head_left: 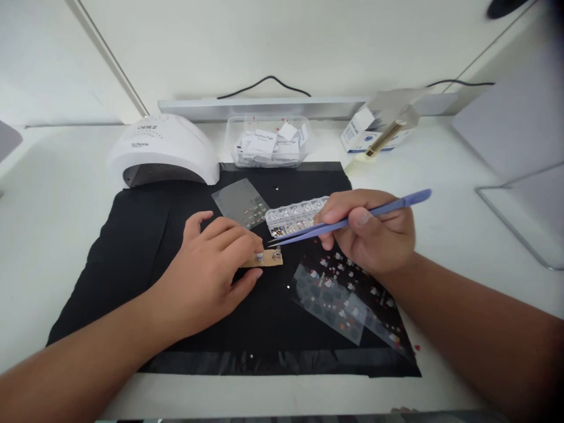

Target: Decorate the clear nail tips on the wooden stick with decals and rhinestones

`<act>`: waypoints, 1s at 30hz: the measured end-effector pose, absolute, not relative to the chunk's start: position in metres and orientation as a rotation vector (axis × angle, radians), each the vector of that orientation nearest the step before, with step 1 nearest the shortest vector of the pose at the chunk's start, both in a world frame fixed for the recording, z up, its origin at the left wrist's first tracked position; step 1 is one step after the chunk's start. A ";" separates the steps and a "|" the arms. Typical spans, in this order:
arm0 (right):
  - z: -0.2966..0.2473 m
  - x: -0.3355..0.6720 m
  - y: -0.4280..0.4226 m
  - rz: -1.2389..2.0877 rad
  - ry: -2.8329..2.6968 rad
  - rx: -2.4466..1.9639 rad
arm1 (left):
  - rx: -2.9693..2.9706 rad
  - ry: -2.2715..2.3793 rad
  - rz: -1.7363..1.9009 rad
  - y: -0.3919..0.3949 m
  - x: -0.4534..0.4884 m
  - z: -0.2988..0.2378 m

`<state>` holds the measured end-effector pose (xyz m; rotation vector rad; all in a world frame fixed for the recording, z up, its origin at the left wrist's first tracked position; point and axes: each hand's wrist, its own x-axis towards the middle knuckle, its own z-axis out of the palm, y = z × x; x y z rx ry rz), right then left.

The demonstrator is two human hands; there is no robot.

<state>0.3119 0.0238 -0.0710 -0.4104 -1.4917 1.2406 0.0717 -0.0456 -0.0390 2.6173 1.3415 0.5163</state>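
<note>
My left hand (211,264) rests on a black mat (132,247), fingers closed over a small tan strip (268,260) that carries a false nail and a stone near its right end. My right hand (370,232) pinches lilac tweezers (352,221), whose tips point left and hover just above the strip's right end. Behind the tips lies a clear compartment box of rhinestones (294,215). Under my right hand lie transparent sheets (339,299) dotted with small gems.
A white nail lamp (163,150) stands at the mat's back left. A clear tub of white sachets (268,144) and a small white box (365,132) sit behind. Another clear sheet (242,202) lies near the lamp. A frame edge (515,229) lies at the right.
</note>
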 end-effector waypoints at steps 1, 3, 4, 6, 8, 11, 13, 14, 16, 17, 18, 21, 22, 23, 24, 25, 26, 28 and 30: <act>-0.071 0.312 0.024 1.238 -1.477 -0.414 | 2.624 1.340 0.523 -0.046 0.072 -0.038; -0.071 0.312 0.026 1.241 -1.443 -0.420 | 2.642 1.332 0.531 -0.046 0.071 -0.036; -0.071 0.312 0.027 1.246 -1.426 -0.424 | 2.649 1.330 0.520 -0.047 0.071 -0.035; -0.071 0.312 0.030 1.251 -1.400 -0.434 | 2.663 1.341 0.443 -0.046 0.069 -0.034; -0.073 0.313 0.033 1.239 -1.392 -0.451 | 2.672 1.366 0.322 -0.045 0.067 -0.035; -0.076 0.314 0.037 1.206 -1.427 -0.525 | 2.676 1.401 0.168 -0.042 0.064 -0.038; -0.079 0.316 0.039 1.194 -1.465 -0.592 | 2.684 1.404 0.125 -0.041 0.061 -0.039; -0.080 0.316 0.040 1.191 -1.481 -0.616 | 2.692 1.398 0.120 -0.041 0.060 -0.039; -0.081 0.317 0.040 1.187 -1.507 -0.643 | 2.711 1.380 0.115 -0.040 0.058 -0.038; -0.081 0.317 0.040 1.184 -1.516 -0.647 | 2.717 1.375 0.111 -0.040 0.057 -0.038; -0.081 0.317 0.040 1.181 -1.524 -0.653 | 2.721 1.377 0.106 -0.040 0.056 -0.037; -0.080 0.317 0.040 1.171 -1.534 -0.664 | 2.725 1.397 0.067 -0.039 0.053 -0.036; -0.079 0.317 0.040 1.171 -1.532 -0.663 | 2.723 1.406 0.050 -0.039 0.051 -0.035; -0.079 0.317 0.040 1.172 -1.531 -0.663 | 2.721 1.417 0.032 -0.039 0.050 -0.035; -0.079 0.317 0.040 1.174 -1.531 -0.659 | 2.717 1.428 0.014 -0.038 0.049 -0.034; -0.079 0.317 0.040 1.176 -1.533 -0.653 | 2.712 1.436 0.000 -0.038 0.047 -0.034; -0.080 0.317 0.040 1.177 -1.535 -0.649 | 2.709 1.443 -0.010 -0.037 0.046 -0.033; -0.081 0.317 0.041 1.176 -1.533 -0.642 | 2.707 1.442 -0.024 -0.037 0.044 -0.032; -0.081 0.317 0.040 1.172 -1.526 -0.633 | 2.703 1.434 -0.049 -0.036 0.043 -0.031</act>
